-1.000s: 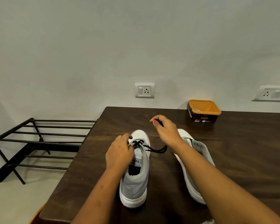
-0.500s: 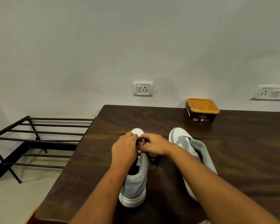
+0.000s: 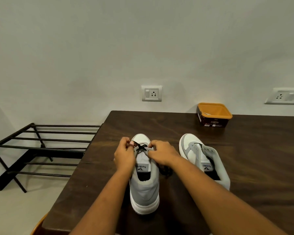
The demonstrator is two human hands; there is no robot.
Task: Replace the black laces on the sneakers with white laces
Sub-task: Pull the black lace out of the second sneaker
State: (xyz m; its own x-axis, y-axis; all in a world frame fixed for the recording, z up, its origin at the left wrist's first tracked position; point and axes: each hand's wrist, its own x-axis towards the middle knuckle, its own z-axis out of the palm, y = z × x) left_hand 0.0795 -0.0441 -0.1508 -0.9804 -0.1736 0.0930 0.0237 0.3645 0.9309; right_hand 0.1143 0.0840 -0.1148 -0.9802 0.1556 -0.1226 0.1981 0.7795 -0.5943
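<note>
A dark brown table [image 3: 244, 158] with a visible wood grain carries two sneakers standing side by side, toes pointing away from the viewer. The laced sneaker [image 3: 144, 189] is soft grey fabric with a smooth white toe cap and a thick white rubber sole, and a printed label sits on its tongue. A thin black lace [image 3: 140, 147] crosses only its lowest eyelets, near the toe. The left hand [image 3: 125, 155] has its fingers curled and pinches the lace's left end. The right hand [image 3: 161, 154] is curled too, its fingertips nipping the lace at the right side of the eyelet row. A dark tangle of loose lace [image 3: 165, 171] lies on the table between the sneakers, partly hidden by the right wrist. The second sneaker [image 3: 209, 158], made the same way, stands to the right with its collar gaping wide.

At the table's far edge sits a squat rectangular tub [image 3: 214, 114], orange inside and dark outside. A white wall socket [image 3: 151, 93] is set in the matte plaster wall behind, and a black metal bar rack [image 3: 41, 150] stands on the floor to the left.

Half a second ago the hands touched over the toe and hid the lace; now they sit slightly apart with the crossing showing between them. A second ago the right hand was lifted away, drawing a strand out to the right.
</note>
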